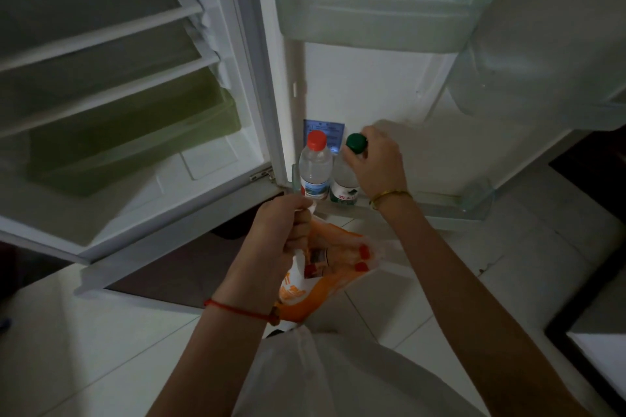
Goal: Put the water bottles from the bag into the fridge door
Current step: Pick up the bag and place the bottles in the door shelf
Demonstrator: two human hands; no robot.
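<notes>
Now the right hand point(376, 159) grips the green-capped bottle point(345, 186) in the door shelf point(450, 210); left hand point(284, 227) clutches the bag point(332, 267).

The room is dim. Pale glossy floor tiles point(423, 288) with thin dark grout lines cover the ground, a dark mat point(176, 276) lies across them, and a dark-framed piece of furniture point(589, 352) stands at the right edge

Two bottles in the fridge door's bottom shelf point(450, 205)

The right hand point(377, 162) grips the green-capped bottle point(345, 179), just right of the red-capped bottle point(315, 169); the left hand point(281, 230) holds the orange bag point(325, 267).
</notes>
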